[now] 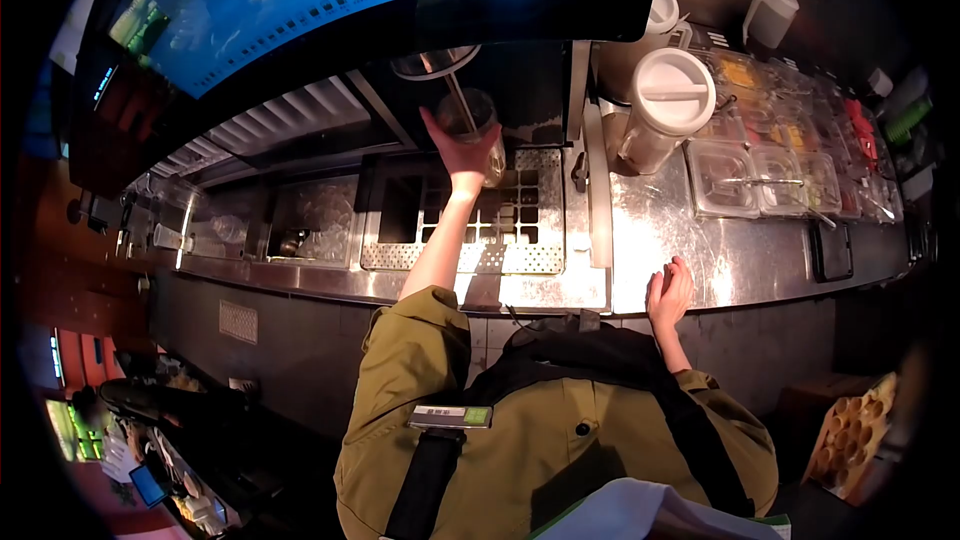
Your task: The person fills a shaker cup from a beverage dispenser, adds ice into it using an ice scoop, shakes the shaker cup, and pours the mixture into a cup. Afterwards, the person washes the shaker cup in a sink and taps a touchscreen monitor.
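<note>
My left hand (464,152) is stretched forward, its fingers wrapped round a clear cup (478,112). A thin metal rod (459,95) comes down into the mouth of the cup from a round fitting (434,62) under the machine. What the cup contains is hard to make out. Beneath my left hand lies a perforated metal drip tray (520,258) with a dark square grid. My right hand (672,294) is at the front edge of the steel counter (640,225), fingers loosely extended and holding nothing.
A large screen (330,0) overhangs the back left. To the right stand a white-lidded pitcher (672,100), another pitcher (662,10) and several clear tubs (722,180) of ingredients with spoons. Sunken bins (315,225) lie left; an egg-tray-like holder (852,435) is at lower right.
</note>
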`<action>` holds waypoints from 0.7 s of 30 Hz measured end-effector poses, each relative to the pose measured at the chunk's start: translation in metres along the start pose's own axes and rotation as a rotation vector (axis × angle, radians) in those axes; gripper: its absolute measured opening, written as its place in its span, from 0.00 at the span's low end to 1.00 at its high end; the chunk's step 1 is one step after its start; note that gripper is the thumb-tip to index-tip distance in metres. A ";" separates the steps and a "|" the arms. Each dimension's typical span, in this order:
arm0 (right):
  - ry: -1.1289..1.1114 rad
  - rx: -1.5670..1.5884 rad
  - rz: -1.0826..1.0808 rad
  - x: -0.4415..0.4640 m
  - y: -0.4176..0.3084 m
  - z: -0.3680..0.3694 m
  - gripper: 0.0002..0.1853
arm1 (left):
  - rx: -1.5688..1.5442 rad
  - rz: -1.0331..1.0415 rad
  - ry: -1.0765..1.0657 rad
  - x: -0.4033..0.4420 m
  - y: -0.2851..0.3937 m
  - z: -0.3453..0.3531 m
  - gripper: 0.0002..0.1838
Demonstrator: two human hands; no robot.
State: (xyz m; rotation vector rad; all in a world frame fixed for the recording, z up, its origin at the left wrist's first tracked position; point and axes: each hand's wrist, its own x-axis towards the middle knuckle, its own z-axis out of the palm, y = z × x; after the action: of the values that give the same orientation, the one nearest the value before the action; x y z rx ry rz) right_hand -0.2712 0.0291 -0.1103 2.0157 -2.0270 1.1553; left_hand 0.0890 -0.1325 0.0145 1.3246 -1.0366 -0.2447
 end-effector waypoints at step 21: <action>0.008 -0.025 0.000 0.002 -0.004 -0.001 0.14 | -0.010 0.087 -0.012 -0.017 0.001 -0.001 0.67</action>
State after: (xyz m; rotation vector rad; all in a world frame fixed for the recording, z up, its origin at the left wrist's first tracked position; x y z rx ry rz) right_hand -0.2685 0.0284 -0.1065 1.9966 -2.0269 1.1308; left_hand 0.0798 -0.1203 0.0070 1.2670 -1.0989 -0.1920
